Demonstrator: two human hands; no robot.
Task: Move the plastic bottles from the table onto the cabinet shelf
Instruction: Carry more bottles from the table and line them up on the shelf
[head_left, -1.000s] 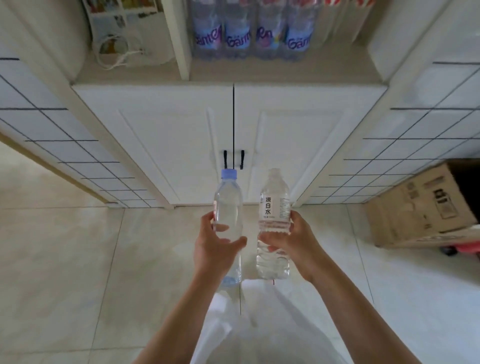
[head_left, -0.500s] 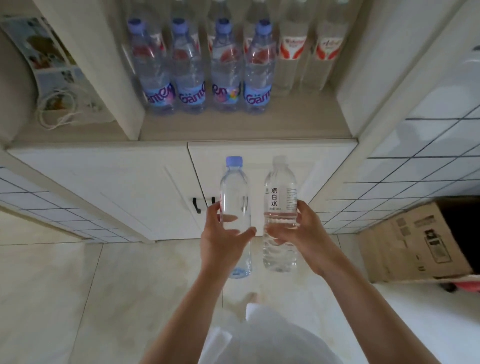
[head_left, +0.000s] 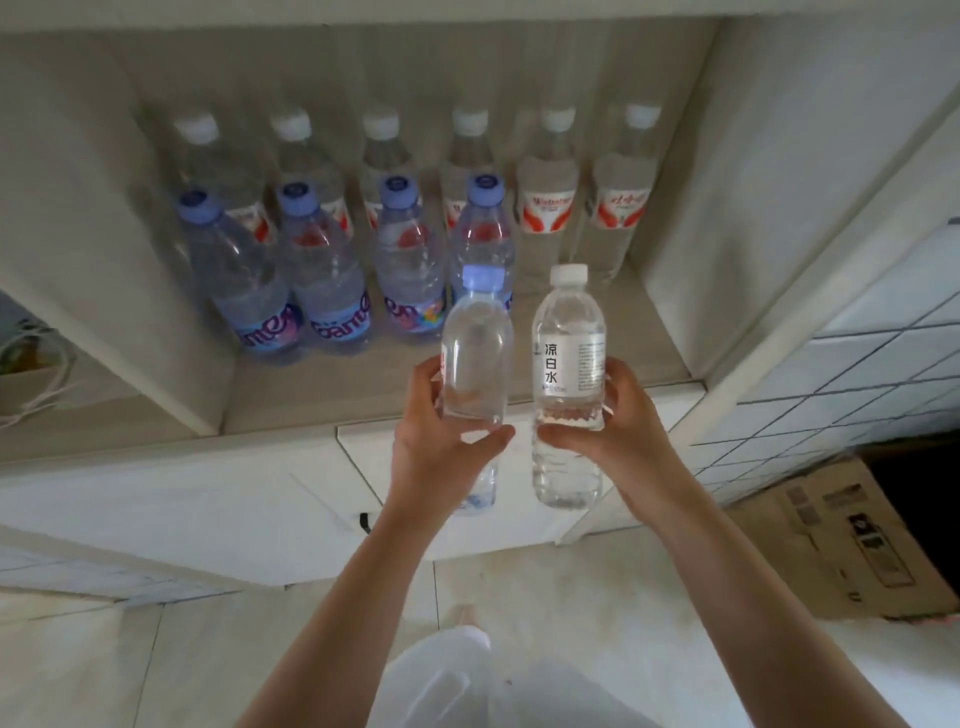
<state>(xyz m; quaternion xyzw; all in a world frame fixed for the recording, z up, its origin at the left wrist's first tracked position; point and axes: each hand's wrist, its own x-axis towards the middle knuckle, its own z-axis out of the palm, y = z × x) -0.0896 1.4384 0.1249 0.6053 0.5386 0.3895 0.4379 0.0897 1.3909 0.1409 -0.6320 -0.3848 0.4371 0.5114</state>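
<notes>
left hand (head_left: 441, 447): closed around the middle of the blue-cap bottle (head_left: 475, 364), thumb across the front, fingers behind it.
right hand (head_left: 618, 431): closed around the white-cap bottle (head_left: 569, 374) just under its label, thumb in front, fingers on the right side.
blue-cap bottle: clear, upright, held in the air in front of the shelf edge; its cap overlaps the lower part of a shelf bottle behind it.
white-cap bottle: clear, upright, white label with dark characters; just beside the blue-cap bottle, to its right, with a narrow gap between them.
cabinet shelf (head_left: 322, 395): open compartment above the white doors (head_left: 156, 509); its front strip is bare wood.
front row (head_left: 343, 270): four bottles with blue caps and blue-pink labels, standing side by side at the left and middle.
back row (head_left: 550, 192): six bottles with white caps and red-white labels along the back wall; the two at the right have no bottle in front of them.
left compartment: a white cable (head_left: 36, 384) lies there.
floor: pale tiles; a cardboard box (head_left: 852, 540) stands at the right, by the tiled wall (head_left: 857, 374).
</notes>
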